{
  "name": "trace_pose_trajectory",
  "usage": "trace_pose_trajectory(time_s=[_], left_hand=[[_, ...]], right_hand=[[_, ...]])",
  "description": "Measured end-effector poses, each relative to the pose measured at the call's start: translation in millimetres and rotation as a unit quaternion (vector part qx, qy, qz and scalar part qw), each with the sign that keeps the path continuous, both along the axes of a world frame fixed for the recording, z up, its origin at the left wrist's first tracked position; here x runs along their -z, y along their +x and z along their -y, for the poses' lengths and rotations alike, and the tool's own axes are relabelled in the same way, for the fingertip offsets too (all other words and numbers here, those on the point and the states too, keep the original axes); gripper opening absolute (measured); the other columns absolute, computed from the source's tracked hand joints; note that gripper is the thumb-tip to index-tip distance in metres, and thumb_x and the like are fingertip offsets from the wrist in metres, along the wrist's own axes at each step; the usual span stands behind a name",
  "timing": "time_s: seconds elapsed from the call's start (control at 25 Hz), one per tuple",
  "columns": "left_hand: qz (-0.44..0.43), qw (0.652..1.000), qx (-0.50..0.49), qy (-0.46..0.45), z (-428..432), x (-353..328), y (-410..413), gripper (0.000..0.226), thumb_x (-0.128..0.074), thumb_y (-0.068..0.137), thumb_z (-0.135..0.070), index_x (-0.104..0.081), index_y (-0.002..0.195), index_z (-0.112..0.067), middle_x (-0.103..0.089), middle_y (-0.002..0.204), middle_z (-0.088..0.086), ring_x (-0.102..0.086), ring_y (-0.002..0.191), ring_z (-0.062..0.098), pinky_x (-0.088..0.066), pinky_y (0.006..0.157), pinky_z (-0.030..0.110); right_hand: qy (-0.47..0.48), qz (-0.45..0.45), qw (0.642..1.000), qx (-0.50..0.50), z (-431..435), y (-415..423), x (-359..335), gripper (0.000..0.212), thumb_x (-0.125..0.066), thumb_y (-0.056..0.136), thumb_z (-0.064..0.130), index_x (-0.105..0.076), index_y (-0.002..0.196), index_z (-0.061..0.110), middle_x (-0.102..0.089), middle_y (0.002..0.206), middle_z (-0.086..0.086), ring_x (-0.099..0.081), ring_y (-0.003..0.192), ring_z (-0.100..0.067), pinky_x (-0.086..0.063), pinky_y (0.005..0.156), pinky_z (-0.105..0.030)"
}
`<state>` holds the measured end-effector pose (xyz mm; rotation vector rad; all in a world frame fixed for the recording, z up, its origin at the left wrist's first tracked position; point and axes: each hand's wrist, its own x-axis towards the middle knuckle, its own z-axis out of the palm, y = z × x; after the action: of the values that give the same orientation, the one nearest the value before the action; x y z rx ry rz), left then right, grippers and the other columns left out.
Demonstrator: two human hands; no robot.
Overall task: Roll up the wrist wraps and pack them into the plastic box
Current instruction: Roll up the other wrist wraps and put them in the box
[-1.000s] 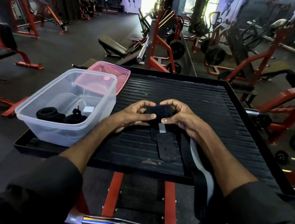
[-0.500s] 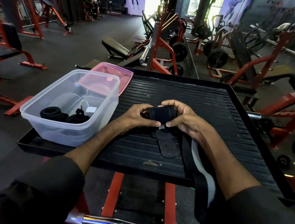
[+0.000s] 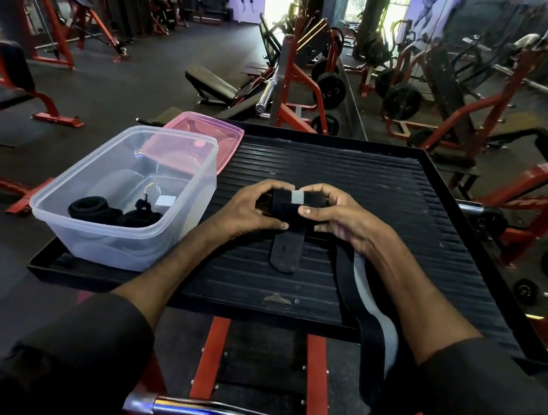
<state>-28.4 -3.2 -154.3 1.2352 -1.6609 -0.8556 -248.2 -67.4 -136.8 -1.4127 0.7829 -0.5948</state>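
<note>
Wrist wrap [image 3: 295, 206] now noticeably fatter as a roll than a second ago, with a pale label strip turned up onto its top, where before that tag hung below the roll. So another turn or so gone on. Roll held just above the black ribbed table [image 3: 388, 193], right of the plastic box [image 3: 116, 239] and well apart from it.

Left hand [image 3: 251, 209] curled round the roll's left end, thumb pinching underneath; right hand [image 3: 340, 217] closed over the right end, thumb pressed on the front face. Both grips snug on the wrap, not wide open at all. Looks like fingers feeding the turns while thumbs keep tension.

Short flat tail [image 3: 285, 253] hanging from the roll and lying on the table toward the camera, shorter than half a second back by my eye. Longer black strap with a pale underside [image 3: 374, 323] running off the table's near edge, right of the box and farther from it than the roll. Can't tell whether that's part of this wrap or a separate one.

Inside the box: a couple of black rolled wraps [image 3: 96, 209] already sitting at the near-left end, plenty of room left. Pink lid [image 3: 213, 131] lying behind the box, off.

Guess: this roll nearly finished, then fasten and drop into the box. Main risk is the roll springing loose if either thumb lets go early.
</note>
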Motion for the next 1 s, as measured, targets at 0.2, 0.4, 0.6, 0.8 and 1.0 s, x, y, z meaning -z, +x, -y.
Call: trace_pose_trajectory(time_s=[0.2,0.4,0.6,0.8,1.0], left_hand=[[-0.173,0.963,0.078,0.193,2,3,3,0.055,-0.076,0.086,-0.015,-0.054,0.136,-0.025,-0.066,0.132,-0.003,-0.061,0.126,0.016,-0.050,0.104,0.036],[-0.153,0.962,0.084,0.209,2,2,1,0.047,-0.070,0.093,-0.020,-0.051,0.136,-0.027,-0.064,0.132,-0.003,-0.062,0.124,0.012,-0.049,0.105,0.033],[-0.131,0.980,0.020,0.149,-3,5,-7,0.048,-0.077,0.086,-0.015,-0.054,0.129,-0.016,-0.064,0.117,-0.001,-0.067,0.105,0.007,-0.058,0.085,0.027],[-0.156,0.983,-0.017,0.094,0,6,-6,0.058,-0.089,0.070,-0.006,-0.060,0.121,-0.013,-0.068,0.109,-0.001,-0.066,0.103,0.012,-0.059,0.087,0.035],[-0.099,0.994,-0.031,0.016,3,5,-8,0.064,-0.092,0.061,-0.001,-0.061,0.109,-0.028,-0.066,0.113,-0.006,-0.063,0.105,0.004,-0.051,0.090,0.023]], right_hand=[[-0.012,0.076,0.996,0.039,-6,2,-3,0.048,-0.075,0.071,-0.017,-0.068,0.107,0.015,-0.069,0.095,-0.001,-0.068,0.092,-0.016,-0.059,0.086,-0.033],[-0.089,0.082,0.990,0.074,-13,7,-2,0.049,-0.077,0.065,-0.022,-0.067,0.099,0.013,-0.069,0.101,-0.005,-0.067,0.094,-0.016,-0.060,0.080,-0.031],[-0.180,0.073,0.979,0.064,-13,11,2,0.050,-0.076,0.060,-0.025,-0.065,0.093,0.012,-0.072,0.114,-0.006,-0.069,0.104,-0.010,-0.058,0.084,-0.028],[-0.076,0.121,0.990,-0.013,-9,6,-7,0.056,-0.067,0.070,-0.026,-0.067,0.103,0.018,-0.064,0.134,-0.014,-0.065,0.117,-0.019,-0.059,0.086,-0.033],[0.071,0.081,0.994,0.016,-4,2,-14,0.044,-0.072,0.077,0.020,-0.063,0.120,0.026,-0.070,0.115,0.002,-0.064,0.107,-0.017,-0.049,0.090,-0.041]])
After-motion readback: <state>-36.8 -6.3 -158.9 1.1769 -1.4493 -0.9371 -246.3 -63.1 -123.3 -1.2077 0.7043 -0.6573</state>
